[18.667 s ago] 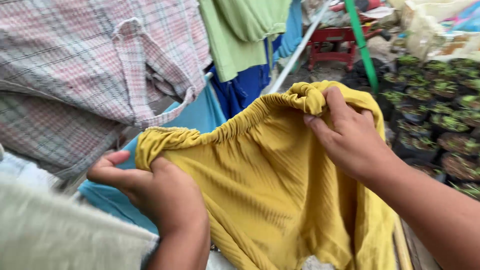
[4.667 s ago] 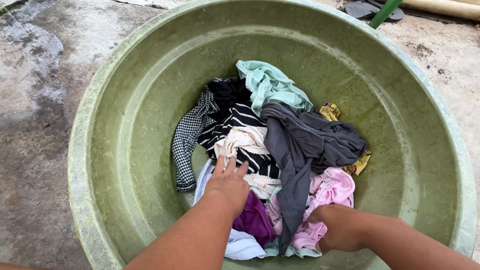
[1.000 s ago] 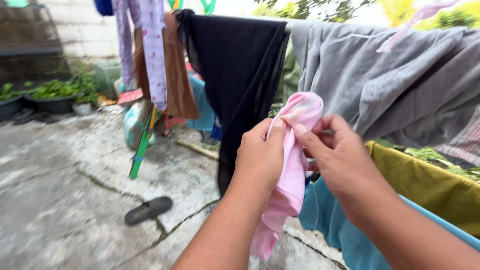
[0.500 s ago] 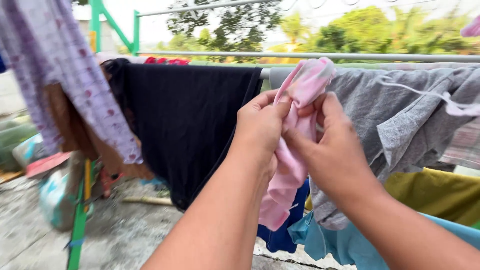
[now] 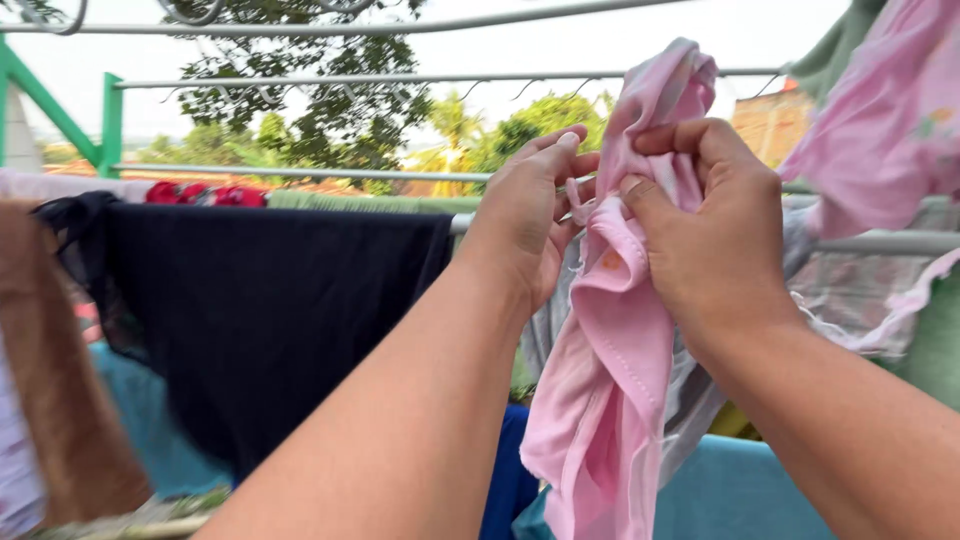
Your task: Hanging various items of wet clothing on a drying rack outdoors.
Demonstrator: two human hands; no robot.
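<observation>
A crumpled pink garment (image 5: 610,380) hangs between both my hands at chest height in front of the clothes rails. My left hand (image 5: 525,215) pinches its upper edge from the left. My right hand (image 5: 715,235) grips the bunched top from the right, fingers curled into the cloth. The top of the garment rises above my fingers, and its lower part dangles down past the bottom of the view. A grey metal rail (image 5: 880,243) runs just behind my hands.
A black garment (image 5: 250,310) hangs on the rail to the left, beside a brown cloth (image 5: 50,380). Another pink garment (image 5: 880,110) hangs at upper right. Blue cloth (image 5: 740,490) hangs lower down. More rails (image 5: 300,82) and trees stand behind.
I have lifted the pink garment higher toward the rails and my view has tilted up. Both hands have shifted their grip along its top edge.
</observation>
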